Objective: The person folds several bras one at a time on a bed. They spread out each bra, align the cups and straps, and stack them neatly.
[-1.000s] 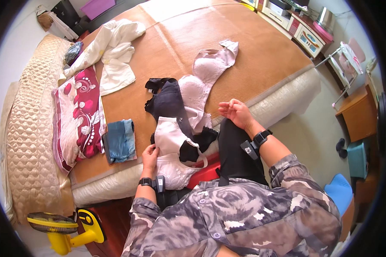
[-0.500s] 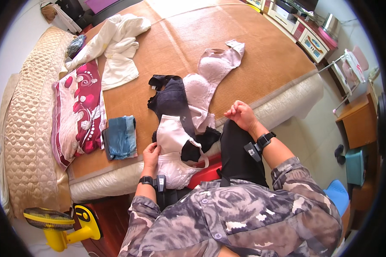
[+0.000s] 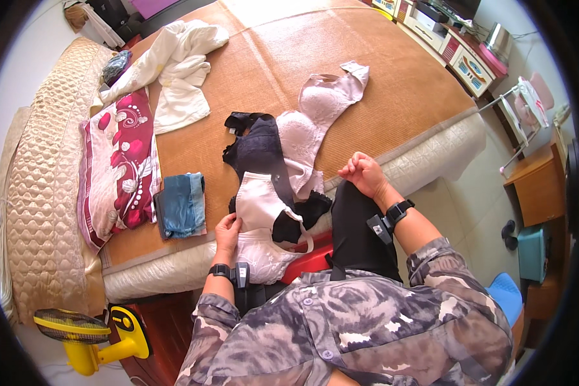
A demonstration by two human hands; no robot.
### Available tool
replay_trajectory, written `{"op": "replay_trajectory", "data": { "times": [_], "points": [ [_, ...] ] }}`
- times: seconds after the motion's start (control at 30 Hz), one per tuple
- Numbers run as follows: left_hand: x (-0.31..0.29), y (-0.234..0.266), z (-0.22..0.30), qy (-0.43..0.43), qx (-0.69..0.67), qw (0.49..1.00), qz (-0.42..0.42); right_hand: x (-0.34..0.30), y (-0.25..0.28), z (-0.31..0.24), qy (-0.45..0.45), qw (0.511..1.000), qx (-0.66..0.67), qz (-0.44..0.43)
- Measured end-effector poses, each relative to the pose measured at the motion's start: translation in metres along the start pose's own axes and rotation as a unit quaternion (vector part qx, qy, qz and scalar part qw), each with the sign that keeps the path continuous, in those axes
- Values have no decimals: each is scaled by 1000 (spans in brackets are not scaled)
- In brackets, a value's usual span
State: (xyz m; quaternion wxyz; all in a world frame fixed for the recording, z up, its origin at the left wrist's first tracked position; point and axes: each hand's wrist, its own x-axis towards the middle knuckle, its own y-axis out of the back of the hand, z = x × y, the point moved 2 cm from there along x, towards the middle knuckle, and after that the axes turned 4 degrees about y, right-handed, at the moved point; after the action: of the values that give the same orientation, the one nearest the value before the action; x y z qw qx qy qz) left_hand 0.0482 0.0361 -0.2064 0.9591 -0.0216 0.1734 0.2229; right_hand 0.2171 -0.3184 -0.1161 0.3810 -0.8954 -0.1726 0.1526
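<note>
The pink bra [image 3: 258, 196] is laid across the near edge of the bed [image 3: 392, 71], its lower cup hanging past that edge over the lap. Its left side is pinched by the left hand [image 3: 226, 233], with the thumb and fingers closed on the fabric. The right hand [image 3: 365, 175] is held over the right thigh, apart from the garments, with its fingers loosely curled; whether anything is enclosed by them cannot be told. The black bra [image 3: 257, 151] is overlapped by the pink bra, and the pale bra [image 3: 294, 136] is placed beside it, extended toward the middle of the bed. Folded jeans [image 3: 185, 204] are set to the left, just inside the near edge. For good control, the pinch should be made on the firm side seam, not on the padding, so that the cups are not creased. The overhanging cup should be supported from below by the free hand, since slippage over the edge is judged likely. The looped strap [image 3: 307, 239] should be held clear of the black lace [image 3: 313, 209], where snagging is considered possible.
</note>
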Motion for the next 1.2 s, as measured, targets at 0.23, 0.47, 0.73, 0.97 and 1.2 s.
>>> {"op": "replay_trajectory", "data": {
  "times": [0.23, 0.47, 0.73, 0.97, 1.2],
  "points": [
    [1, 0, 0, -8, 6, 1000, 0, 0, -2, -1, -5, 1000, -6, 4],
    [0, -1, 1, -2, 20, 1000, 2, -1, -3, -1, -3, 1000, -14, 3],
    [0, -1, -1, -6, 10, 1000, -3, -2, -2, 0, -1, 1000, -9, 12],
    [1, 0, -3, -13, -6, 1000, -1, -1, -2, -1, -2, 1000, -13, 7],
    [2, 0, -2, -10, 0, 1000, -8, -1, -1, -1, 1, 1000, -16, 5]
  ]
}}
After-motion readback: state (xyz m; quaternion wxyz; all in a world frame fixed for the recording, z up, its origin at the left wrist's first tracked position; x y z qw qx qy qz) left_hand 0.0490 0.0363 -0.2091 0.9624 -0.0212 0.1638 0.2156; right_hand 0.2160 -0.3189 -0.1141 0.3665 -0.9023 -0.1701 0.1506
